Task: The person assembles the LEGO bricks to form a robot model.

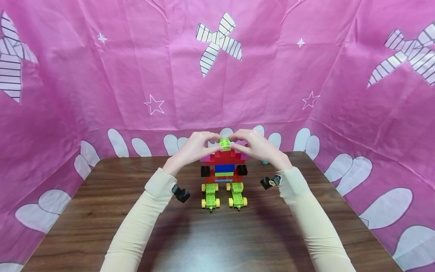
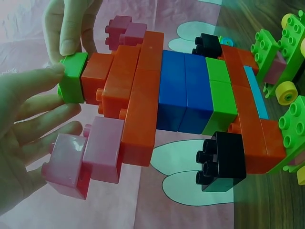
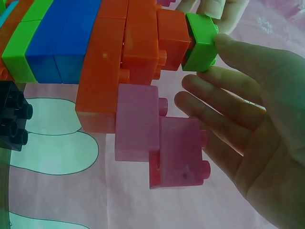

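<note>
Upright on the table stands a figure built of toy building blocks, with a red block (image 2: 96,71) below its topmost piece. That piece is a light green block (image 1: 224,144); its lower edge looks slightly tilted in the right wrist view. My left hand (image 1: 196,145) pinches the green block from the left, thumb on the near side. From the right, my right hand (image 1: 255,145) pinches the same block. Pink blocks (image 3: 137,123) form the arms, beside my spread lower fingers. The body has blue blocks (image 2: 183,90), with black blocks (image 1: 205,171) at both sides.
Two green wheeled bases (image 1: 210,196) with yellow wheels form the feet on the brown wooden table (image 1: 217,241). Behind my right wrist lies a small blue round piece (image 1: 265,162). A pink printed cloth (image 1: 265,90) hangs around the table's back and sides.
</note>
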`<state>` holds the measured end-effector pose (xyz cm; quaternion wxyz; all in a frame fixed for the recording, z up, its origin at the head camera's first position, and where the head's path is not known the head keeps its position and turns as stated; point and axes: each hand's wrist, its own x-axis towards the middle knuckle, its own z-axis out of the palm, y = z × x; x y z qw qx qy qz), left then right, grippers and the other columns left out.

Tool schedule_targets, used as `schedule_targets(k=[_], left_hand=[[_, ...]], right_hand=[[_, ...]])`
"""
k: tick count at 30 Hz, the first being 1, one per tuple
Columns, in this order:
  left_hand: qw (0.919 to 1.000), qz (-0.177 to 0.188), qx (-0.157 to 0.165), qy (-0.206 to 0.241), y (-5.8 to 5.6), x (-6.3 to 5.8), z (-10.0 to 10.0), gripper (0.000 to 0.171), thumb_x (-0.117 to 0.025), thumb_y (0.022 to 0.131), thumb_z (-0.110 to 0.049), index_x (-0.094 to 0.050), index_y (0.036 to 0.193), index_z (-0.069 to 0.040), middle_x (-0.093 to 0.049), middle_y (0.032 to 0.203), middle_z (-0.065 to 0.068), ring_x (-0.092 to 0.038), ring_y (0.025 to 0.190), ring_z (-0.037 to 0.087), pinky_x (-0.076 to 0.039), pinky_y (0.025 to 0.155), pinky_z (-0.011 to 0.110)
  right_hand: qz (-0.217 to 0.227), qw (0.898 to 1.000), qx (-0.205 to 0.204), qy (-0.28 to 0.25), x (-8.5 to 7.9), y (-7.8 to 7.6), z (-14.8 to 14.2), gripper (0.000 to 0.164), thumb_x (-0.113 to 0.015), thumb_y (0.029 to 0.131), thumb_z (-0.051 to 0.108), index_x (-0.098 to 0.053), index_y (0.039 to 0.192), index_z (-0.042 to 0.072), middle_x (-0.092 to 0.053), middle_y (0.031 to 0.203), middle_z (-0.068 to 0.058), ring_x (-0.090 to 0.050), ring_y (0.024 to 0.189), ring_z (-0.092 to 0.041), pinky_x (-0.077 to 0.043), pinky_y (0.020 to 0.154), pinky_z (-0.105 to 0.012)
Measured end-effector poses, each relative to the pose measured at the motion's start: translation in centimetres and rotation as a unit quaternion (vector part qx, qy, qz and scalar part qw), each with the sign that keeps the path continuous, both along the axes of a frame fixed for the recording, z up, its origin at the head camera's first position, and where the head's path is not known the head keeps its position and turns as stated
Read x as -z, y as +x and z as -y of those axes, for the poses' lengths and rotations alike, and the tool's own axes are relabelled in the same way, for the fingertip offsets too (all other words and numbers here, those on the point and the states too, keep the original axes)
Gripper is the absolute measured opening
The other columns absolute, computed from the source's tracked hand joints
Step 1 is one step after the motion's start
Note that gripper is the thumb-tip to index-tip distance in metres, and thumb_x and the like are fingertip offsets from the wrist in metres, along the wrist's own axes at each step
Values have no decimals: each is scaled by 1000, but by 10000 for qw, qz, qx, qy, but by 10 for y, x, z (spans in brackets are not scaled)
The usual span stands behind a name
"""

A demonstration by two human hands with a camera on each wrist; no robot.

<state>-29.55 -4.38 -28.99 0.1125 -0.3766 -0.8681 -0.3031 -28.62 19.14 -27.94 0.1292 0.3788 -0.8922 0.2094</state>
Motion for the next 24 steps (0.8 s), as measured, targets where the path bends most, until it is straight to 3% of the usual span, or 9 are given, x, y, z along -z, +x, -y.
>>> schedule_targets(k=[11, 24], left_hand=[[9999, 68, 15, 113, -1, 2, 0, 30, -65, 87, -31, -67, 113, -16, -71, 103, 2, -63, 91, 15, -49, 67, 24], [9996, 56, 74, 253, -2, 4, -2, 29, -67, 86, -30, -68, 111, -15, -71, 104, 7, -63, 92, 18, -54, 75, 37]], right_hand=[[72, 9999, -76, -40, 0, -1, 1, 28, -63, 88, 30, -65, 113, 16, -70, 99, 2, -66, 85, -8, -56, 76, -30], [64, 9999, -154, -44, -1, -3, 1, 23, -65, 87, 29, -67, 107, 18, -70, 94, 6, -65, 85, -4, -55, 75, -26]])
